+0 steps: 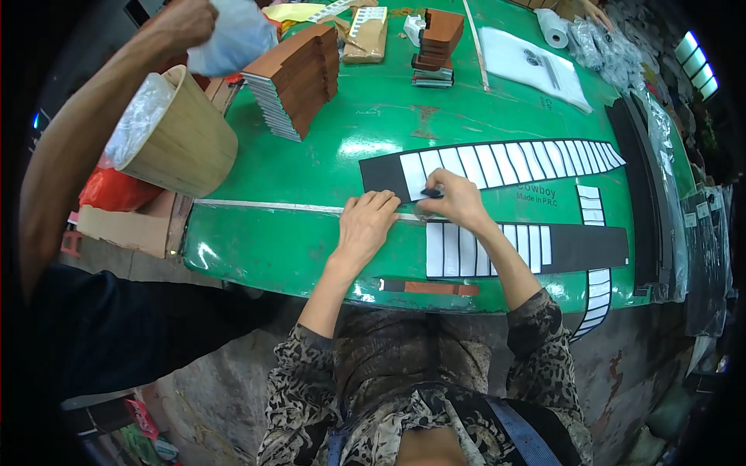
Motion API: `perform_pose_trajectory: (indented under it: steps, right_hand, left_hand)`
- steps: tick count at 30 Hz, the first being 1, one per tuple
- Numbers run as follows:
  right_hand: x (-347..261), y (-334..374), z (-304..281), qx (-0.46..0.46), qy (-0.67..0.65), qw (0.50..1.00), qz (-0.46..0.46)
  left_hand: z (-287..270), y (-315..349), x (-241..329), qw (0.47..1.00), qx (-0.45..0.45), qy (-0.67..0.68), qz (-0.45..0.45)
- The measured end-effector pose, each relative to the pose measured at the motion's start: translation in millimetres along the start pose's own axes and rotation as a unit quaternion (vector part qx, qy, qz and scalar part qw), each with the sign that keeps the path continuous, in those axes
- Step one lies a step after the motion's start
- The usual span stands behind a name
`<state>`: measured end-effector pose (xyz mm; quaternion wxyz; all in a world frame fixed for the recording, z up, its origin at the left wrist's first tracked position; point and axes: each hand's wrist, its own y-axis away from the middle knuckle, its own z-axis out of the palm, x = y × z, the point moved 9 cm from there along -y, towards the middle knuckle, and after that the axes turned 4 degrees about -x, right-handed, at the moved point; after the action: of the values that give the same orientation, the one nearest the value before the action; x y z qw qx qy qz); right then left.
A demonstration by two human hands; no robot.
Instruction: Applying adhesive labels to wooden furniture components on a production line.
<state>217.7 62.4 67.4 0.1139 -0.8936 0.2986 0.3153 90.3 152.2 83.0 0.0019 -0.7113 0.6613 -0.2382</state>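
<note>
A long black strip (381, 172) lies slantwise on the green table, with a row of white pieces stuck along it. My left hand (369, 223) rests with its fingers spread flat at the near edge of the strip's bare left end. Close by, my right hand (458, 200) pinches a small dark thing (431, 193) over that same edge; its kind cannot be made out. Below my right wrist is a second black strip (587, 247) with white pieces on its left part, partly covered by my forearm. A narrower strip with white pieces (597, 299) passes beneath it and hangs off the table.
Another person's arm (93, 128) reaches in at left, holding a pale plastic bag (233, 39) above a beige bin (186, 140). Stacked brown pieces (299, 74) stand behind, beside a smaller stack (439, 43). Long black strips (637, 194) line the right edge. A brown strip (439, 288) lies near the front.
</note>
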Motion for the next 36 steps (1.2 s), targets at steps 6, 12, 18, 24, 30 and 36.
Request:
perform_pose_trajectory:
  steps: [6,12,18,24,30,36]
  right_hand:
    - [20.6,13.8,-24.3,0.062,-0.324,0.943,0.038]
    - [-15.9,68.3,-83.4,0.137,-0.268,0.954,-0.007]
    - [-26.7,143.5,-97.1,0.131,-0.273,0.953,-0.023]
    - [-7.7,195.0,-72.5,0.067,-0.228,0.971,0.04]
    - [-16.4,194.8,-61.2,0.063,-0.119,0.991,0.021]
    - [-26.5,184.4,-51.2,0.107,-0.04,0.992,-0.06]
  left_hand:
    - [-14.9,4.2,-16.9,0.981,-0.002,0.187,-0.052]
    - [-110.5,28.8,27.2,0.965,0.132,0.213,-0.073]
    - [-107.5,80.1,116.1,0.981,0.143,0.129,0.001]
    - [-31.2,103.6,160.6,0.996,0.077,0.037,0.031]
    - [-9.0,102.3,157.3,0.996,0.077,-0.052,-0.014]
    - [3.4,103.4,150.0,0.994,0.077,-0.071,-0.029]
